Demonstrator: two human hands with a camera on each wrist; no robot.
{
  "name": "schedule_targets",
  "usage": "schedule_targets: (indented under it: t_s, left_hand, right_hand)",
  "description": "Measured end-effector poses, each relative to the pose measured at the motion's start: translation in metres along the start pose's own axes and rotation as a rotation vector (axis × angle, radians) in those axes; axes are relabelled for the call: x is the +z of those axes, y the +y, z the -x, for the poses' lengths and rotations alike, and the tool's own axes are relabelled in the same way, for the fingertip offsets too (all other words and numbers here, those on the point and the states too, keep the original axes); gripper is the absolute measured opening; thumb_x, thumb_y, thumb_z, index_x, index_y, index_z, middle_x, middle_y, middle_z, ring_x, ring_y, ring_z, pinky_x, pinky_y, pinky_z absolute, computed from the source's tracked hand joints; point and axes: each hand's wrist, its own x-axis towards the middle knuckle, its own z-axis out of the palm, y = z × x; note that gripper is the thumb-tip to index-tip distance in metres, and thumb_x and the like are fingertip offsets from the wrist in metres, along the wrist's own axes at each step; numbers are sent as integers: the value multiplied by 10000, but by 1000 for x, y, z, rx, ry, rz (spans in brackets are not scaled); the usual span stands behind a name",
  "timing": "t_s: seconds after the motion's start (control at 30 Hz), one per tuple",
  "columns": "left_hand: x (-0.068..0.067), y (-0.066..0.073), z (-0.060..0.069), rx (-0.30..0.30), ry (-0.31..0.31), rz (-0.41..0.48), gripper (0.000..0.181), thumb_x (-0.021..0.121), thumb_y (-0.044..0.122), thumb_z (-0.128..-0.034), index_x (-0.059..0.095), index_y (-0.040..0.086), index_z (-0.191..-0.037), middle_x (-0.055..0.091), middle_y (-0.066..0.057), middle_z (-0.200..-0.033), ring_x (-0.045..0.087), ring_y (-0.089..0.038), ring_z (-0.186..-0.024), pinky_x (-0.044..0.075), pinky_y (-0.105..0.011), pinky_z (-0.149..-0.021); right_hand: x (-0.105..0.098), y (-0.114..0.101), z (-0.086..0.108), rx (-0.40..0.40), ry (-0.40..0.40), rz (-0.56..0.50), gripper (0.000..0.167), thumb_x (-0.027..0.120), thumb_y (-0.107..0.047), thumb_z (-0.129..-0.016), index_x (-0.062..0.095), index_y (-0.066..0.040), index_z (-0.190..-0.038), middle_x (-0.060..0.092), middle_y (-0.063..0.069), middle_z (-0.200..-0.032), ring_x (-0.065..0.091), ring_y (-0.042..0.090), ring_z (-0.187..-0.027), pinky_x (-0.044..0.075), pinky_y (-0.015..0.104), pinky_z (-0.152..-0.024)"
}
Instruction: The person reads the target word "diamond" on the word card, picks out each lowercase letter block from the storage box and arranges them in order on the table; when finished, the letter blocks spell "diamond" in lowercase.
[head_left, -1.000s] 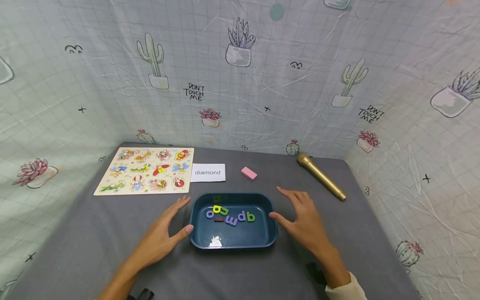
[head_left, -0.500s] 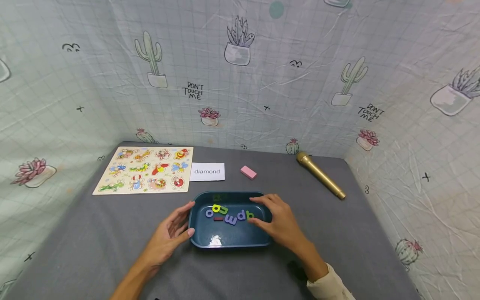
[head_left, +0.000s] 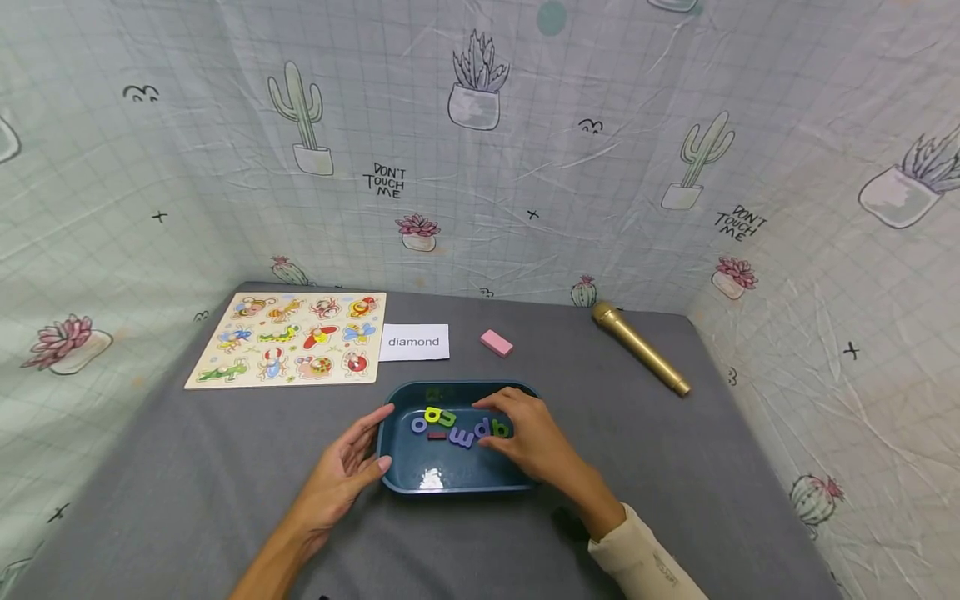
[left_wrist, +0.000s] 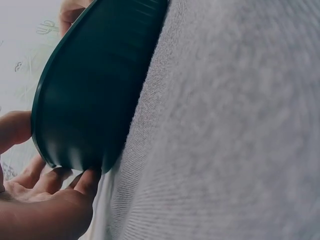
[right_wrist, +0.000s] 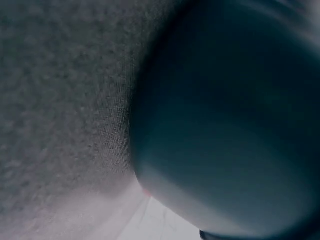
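Dark blue, with a glossy floor, the tray (head_left: 480, 477) sits on the grey cloth-covered counter (head_left: 697, 467), midway between its left and right edges. The left hand (head_left: 337, 468) holds the tray's left end, thumb near its front corner and forefinger at the back corner. The right hand (head_left: 534, 435) is over the tray's right end, thumb and forefinger well apart; we cannot tell whether it touches a letter.

Inside, from left to right, we record a purple ring-shaped letter (head_left: 418, 425), a yellow letter (head_left: 432, 415) beside a green arched letter (head_left: 447, 418), a dark red bar (head_left: 437, 437), a purple "m" (head_left: 462, 437), a purple "d" (head_left: 482, 428) and a green "b" (head_left: 499, 428).

Towards the counter's far left corner we note an insect picture board (head_left: 288, 341), with a card (head_left: 414, 353) reading "diamond" at its right edge. A pink block (head_left: 497, 342) lies farther right, and a gold microphone (head_left: 641, 350) near the far right corner.
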Motion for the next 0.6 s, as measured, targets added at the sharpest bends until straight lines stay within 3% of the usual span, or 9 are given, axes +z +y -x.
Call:
schedule_targets:
  t_s: [0.23,0.43,0.6]
  left_hand:
    - [3,-2,0,-14,0,32,704,656,69,-1045,329,138,-1664,224,-54,-1778,98,-333,-1670,373,-82,-1132]
    - [3,-3,0,2,-6,33,705,639,47,-1049,314,123,-1670,218,-70,-1780,91,-349,-1669,368,-73,-1132]
    - [2,-3,0,-3,3,25,706,643,53,-1048,319,134,-1670,224,-67,-1778,95,-351,-1669,361,-56,-1120]
  right_hand:
    - [4,7,-9,9,-70,33,407,895,-157,-866,757,-83,-1242,736,90,-1184,689,270,-1067,582,491,-975]
    - [8,10,-16,54,-111,100,331,888,-162,-876,781,-83,-1180,740,90,-1120,669,282,-1096,492,568,-1101]
    - [13,10,-19,71,-151,200,282,883,-167,-884,799,-117,-1149,748,56,-1149,663,287,-1173,539,528,-1075]
